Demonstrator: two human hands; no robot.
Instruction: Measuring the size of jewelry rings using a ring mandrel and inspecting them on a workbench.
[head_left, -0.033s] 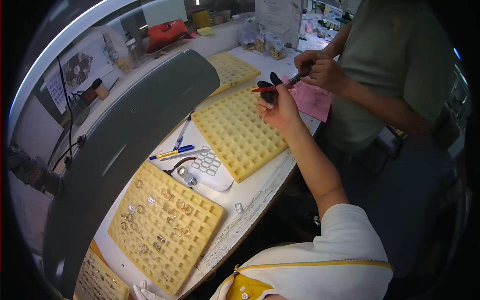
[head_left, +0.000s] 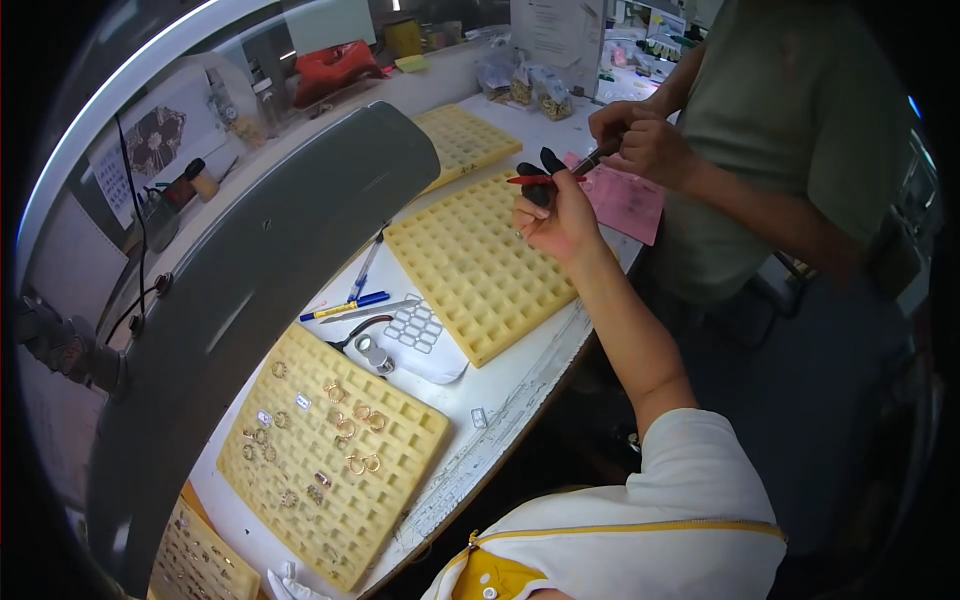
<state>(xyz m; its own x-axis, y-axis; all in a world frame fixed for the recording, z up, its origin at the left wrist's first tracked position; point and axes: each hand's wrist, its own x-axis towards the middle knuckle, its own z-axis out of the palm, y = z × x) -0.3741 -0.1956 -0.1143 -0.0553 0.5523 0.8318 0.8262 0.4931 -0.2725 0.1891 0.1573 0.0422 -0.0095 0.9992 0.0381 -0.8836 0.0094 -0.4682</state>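
Head view: the right hand (head_left: pixel 562 215) is raised over the far end of the white bench (head_left: pixel 520 380), closed around a red pen (head_left: pixel 545 180) and what looks like a pair of black-handled pliers (head_left: pixel 540 170), though the tool's shape is hard to make out. The pen lies almost level, its long axis running from 9 to 3 o'clock, the thin tip toward 9. The black handles stick up toward 12. Just at 2 o'clock from this hand, another person's hands (head_left: pixel 640 145) hold a dark pen-like tool above a pink paper (head_left: pixel 625 200). Below the right hand, at 7 o'clock, lies an empty yellow grid tray (head_left: pixel 480 270); farther toward 7 sits a second grid tray (head_left: pixel 330 460) with gold rings in its cells. Between them rest a white calculator (head_left: pixel 425 340) and blue pens (head_left: pixel 345 305). The left hand is out of sight.
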